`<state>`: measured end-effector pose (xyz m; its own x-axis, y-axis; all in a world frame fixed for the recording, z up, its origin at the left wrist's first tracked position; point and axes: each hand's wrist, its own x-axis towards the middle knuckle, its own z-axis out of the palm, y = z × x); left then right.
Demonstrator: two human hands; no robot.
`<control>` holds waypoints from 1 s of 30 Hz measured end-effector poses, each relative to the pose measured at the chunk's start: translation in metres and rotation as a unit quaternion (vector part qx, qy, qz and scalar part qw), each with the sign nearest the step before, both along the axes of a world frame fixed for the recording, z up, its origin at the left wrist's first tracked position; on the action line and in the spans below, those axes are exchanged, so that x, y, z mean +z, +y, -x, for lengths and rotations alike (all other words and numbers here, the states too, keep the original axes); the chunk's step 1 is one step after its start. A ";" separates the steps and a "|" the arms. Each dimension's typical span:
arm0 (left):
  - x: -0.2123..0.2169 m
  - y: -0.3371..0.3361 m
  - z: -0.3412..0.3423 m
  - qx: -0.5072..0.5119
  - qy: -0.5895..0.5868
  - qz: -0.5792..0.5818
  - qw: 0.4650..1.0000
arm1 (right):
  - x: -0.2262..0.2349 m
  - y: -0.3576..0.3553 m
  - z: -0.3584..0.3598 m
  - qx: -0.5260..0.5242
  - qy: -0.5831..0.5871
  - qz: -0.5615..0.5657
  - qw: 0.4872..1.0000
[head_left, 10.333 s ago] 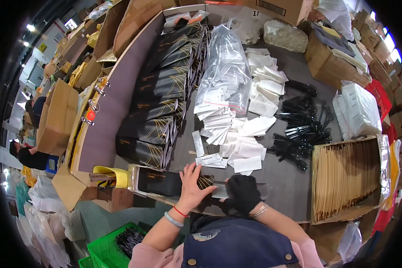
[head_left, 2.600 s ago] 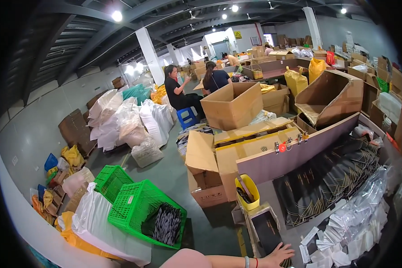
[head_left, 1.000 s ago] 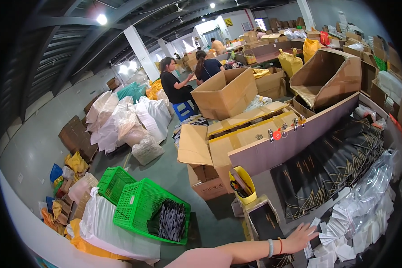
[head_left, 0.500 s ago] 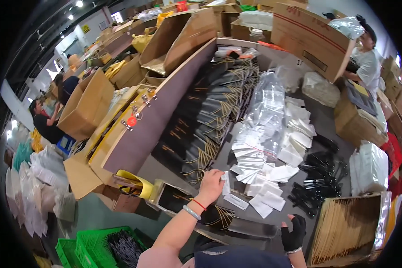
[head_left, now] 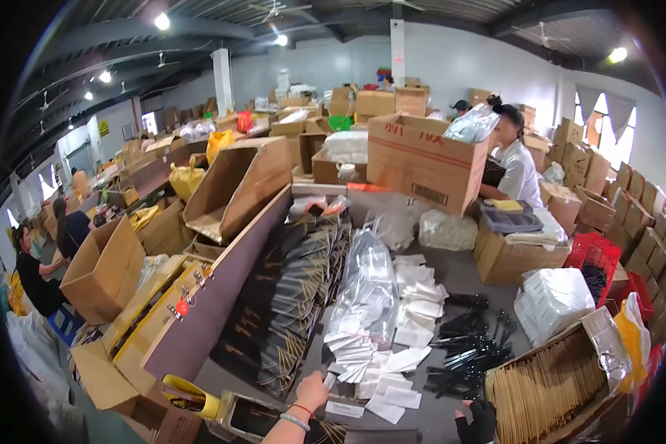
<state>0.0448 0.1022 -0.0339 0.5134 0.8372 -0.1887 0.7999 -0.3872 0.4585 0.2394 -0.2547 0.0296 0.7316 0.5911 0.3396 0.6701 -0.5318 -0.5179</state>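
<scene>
My left hand (head_left: pixel 312 392), wearing a red string and a pale bangle, is over the near edge of the table, its fingers curled together at a small white card (head_left: pixel 330 380). Another white card (head_left: pixel 345 409) lies beside it. My right hand (head_left: pixel 477 422), in a black fingerless glove, hangs at the lower edge with fingers apart and nothing visible in it. Dark printed sheets with gold cords (head_left: pixel 277 311) lie overlapped in a long row beyond my left hand. Loose white cards (head_left: pixel 385 381) spread between the hands, below a clear plastic bag (head_left: pixel 366 285).
Black plastic pieces (head_left: pixel 466 340) lie right of the cards. A carton of brown packed strips (head_left: pixel 551 388) stands near my right hand. A wooden side board (head_left: pixel 222 285) bounds the table's left. A large carton (head_left: pixel 422 163) stands at the back, a person (head_left: pixel 522 170) behind it.
The view has tilted up, showing more of the room, and the table sits lower in the picture. My left hand stays by the same white card; my right hand stays apart from things.
</scene>
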 end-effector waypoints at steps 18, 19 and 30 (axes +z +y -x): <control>0.077 -0.072 0.026 -0.137 -0.285 -0.039 0.948 | -0.005 -0.122 -0.108 -0.391 0.158 0.249 0.872; 0.078 -0.074 0.027 -0.132 -0.284 -0.042 0.949 | -0.016 -0.123 -0.114 -0.387 0.132 0.253 0.877; 0.067 -0.037 0.107 -0.018 -0.425 0.039 0.904 | -0.121 -0.175 -0.154 -0.420 -0.017 -0.014 0.907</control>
<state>-0.0619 0.0653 0.0335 0.5278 0.8178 0.2293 0.1322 -0.3457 0.9290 0.3937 -0.4293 -0.0916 0.9084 -0.1799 0.3774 0.0497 -0.8498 -0.5247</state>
